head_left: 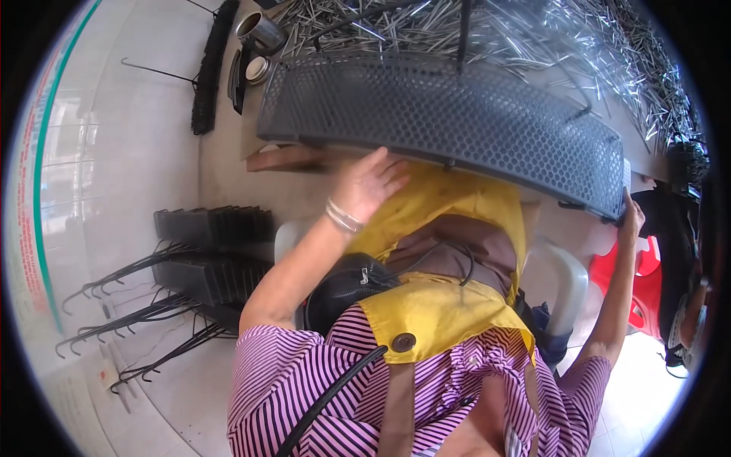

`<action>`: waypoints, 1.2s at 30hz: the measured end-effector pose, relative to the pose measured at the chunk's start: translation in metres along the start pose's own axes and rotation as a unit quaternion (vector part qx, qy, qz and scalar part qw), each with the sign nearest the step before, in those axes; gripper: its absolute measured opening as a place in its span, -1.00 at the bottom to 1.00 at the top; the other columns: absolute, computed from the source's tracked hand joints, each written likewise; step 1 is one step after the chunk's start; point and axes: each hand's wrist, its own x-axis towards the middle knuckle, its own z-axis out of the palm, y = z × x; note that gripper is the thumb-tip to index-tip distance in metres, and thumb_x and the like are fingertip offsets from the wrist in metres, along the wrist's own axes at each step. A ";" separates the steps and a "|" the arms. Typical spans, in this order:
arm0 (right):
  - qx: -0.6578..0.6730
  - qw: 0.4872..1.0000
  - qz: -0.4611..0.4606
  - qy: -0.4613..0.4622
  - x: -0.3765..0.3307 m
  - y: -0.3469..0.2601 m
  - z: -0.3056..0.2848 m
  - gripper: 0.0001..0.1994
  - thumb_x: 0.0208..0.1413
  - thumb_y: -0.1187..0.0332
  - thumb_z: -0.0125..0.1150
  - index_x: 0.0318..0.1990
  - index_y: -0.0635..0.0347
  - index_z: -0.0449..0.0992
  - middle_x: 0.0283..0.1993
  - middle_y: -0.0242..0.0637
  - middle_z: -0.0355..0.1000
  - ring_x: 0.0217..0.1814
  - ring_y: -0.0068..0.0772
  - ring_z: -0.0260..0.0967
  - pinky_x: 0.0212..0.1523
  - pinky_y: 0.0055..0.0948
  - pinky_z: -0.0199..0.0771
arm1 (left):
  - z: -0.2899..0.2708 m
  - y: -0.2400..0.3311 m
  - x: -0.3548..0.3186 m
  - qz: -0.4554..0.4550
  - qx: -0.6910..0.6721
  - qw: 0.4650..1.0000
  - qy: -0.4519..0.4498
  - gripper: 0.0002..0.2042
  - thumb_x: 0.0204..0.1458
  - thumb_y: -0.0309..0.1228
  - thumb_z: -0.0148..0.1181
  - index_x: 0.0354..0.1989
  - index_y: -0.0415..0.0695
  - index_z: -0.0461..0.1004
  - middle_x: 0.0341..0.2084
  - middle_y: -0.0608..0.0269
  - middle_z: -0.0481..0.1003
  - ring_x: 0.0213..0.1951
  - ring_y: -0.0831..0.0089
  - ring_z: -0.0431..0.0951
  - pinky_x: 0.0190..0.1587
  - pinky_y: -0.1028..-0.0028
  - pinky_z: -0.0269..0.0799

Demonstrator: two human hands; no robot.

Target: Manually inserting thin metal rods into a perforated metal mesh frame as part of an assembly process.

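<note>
A long dark grey perforated metal rack (442, 114) lies crosswise in front of me at the near side of the worktable, with dark rods standing up from it. My right hand (632, 218) has its fingers closed on the rack's right end. Just below the near edge, left of the rack's middle, is my left hand (371, 183). Its fingers are apart and slightly blurred, and nothing shows in them. Whether its fingertips touch the rack I cannot tell.
Thin metal rods (426, 29) lie heaped behind the rack. A metal mug (261, 32) and a round-lidded container (259, 70) stand at its far left. Stacked black racks with hooked rods (213, 266) sit on the left. A red plastic stool (646, 282) is at right.
</note>
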 end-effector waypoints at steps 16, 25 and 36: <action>-0.003 0.997 0.058 0.053 -0.011 -0.006 0.004 -0.74 -0.21 0.27 0.32 -0.68 0.19 0.38 -0.70 -0.46 0.26 -0.77 -0.61 0.17 -0.78 -0.59 0.13 | -0.017 0.012 0.006 0.049 0.022 0.999 0.009 -0.67 -0.01 -0.31 0.02 -0.17 -0.34 0.30 -0.19 -0.03 0.37 -0.06 0.14 0.30 0.09 0.21 0.13; 0.104 0.990 0.097 -0.022 0.015 0.038 0.009 -0.84 -0.03 0.45 0.01 -0.31 0.34 0.43 -0.45 -0.24 0.43 -0.53 -0.41 0.41 -0.50 -0.51 0.46 | -0.045 0.038 -0.004 0.072 0.000 0.996 0.058 -0.66 0.01 -0.35 -0.03 -0.11 -0.34 0.25 -0.13 -0.09 0.33 -0.03 0.12 0.28 0.07 0.19 0.16; -0.056 0.979 -0.144 -0.135 0.021 0.019 0.028 -0.68 -0.01 0.11 0.06 -0.46 0.25 0.43 -0.59 -0.44 0.32 -0.61 -0.63 0.26 -0.58 -0.60 0.30 | -0.113 0.153 -0.006 0.271 0.292 0.847 0.352 -0.73 0.05 -0.26 -0.05 -0.26 -0.24 0.38 -0.31 0.10 0.44 -0.32 0.32 0.45 -0.24 0.34 0.40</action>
